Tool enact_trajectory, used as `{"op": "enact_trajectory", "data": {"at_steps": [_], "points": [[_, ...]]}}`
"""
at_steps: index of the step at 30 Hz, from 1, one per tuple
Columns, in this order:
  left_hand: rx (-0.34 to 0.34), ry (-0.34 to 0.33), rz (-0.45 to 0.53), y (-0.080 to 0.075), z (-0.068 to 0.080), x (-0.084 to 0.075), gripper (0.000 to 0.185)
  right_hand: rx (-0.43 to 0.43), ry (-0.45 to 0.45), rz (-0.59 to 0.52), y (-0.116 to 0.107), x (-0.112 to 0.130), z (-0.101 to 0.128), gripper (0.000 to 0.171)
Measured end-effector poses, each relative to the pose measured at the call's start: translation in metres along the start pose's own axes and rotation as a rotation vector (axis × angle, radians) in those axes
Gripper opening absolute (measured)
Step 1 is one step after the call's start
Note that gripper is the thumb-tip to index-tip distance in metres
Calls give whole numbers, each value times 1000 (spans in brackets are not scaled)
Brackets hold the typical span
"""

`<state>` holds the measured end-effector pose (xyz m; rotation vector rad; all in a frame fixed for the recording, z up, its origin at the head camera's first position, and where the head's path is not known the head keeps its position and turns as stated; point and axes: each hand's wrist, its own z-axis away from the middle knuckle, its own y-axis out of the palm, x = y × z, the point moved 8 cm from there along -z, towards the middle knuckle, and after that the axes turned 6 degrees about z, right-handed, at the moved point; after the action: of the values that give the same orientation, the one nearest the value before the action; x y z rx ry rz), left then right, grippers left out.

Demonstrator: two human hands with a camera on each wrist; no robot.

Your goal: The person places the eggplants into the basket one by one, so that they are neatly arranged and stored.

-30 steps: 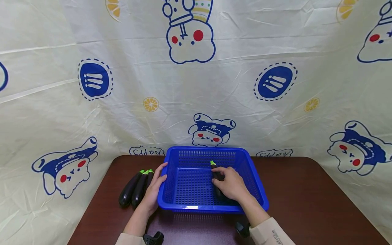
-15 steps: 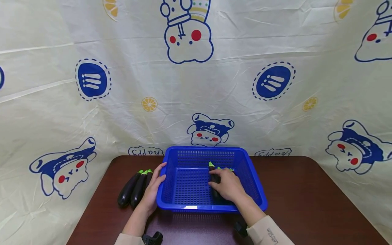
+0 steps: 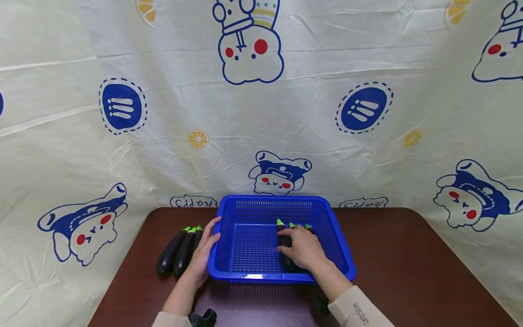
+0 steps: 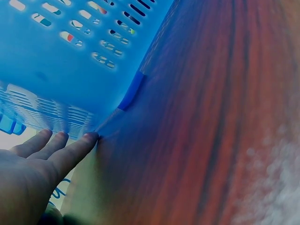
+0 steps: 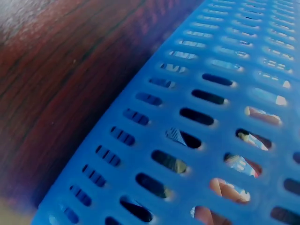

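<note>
- Head view: three dark eggplants (image 3: 292,247) with green stems are lying side by side in the right half of the blue slotted basket (image 3: 261,276), and the right hand (image 3: 301,249) is being rested on top of them, so only their stem ends are being shown clearly.
- Three more eggplants on the table (image 3: 176,252) are lying just left of the basket, on the brown tabletop (image 3: 408,268), touching one another.
- The left hand (image 3: 202,256) is being held flat against the basket's left outer wall, between the basket and the nearest outside eggplant; in the left wrist view its fingers (image 4: 70,152) are being kept straight and close together, tips touching the wall.
- The right hand's fingers are being curved loosely over the eggplants in the basket; whether one is being gripped cannot be told, since the underside is hidden.
- Risk, as a judgement: the light basket may be slid across the smooth tabletop if the right hand is pushing sideways while the left is only bracing with flat fingers.
- The rounded eggplants may be rolled out of their row if the covering hand is dragging across them.
- The outside eggplants may be nudged toward the table's left edge by the back of the left hand.
</note>
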<state>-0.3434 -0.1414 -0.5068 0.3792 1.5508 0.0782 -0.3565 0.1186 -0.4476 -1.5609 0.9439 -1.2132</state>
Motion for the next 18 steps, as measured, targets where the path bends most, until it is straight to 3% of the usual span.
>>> {"op": "enact_trajectory", "data": {"at_steps": [18], "points": [[1,0,-1,0,0,0,50,36,-18,145,6,4,1,40]]}}
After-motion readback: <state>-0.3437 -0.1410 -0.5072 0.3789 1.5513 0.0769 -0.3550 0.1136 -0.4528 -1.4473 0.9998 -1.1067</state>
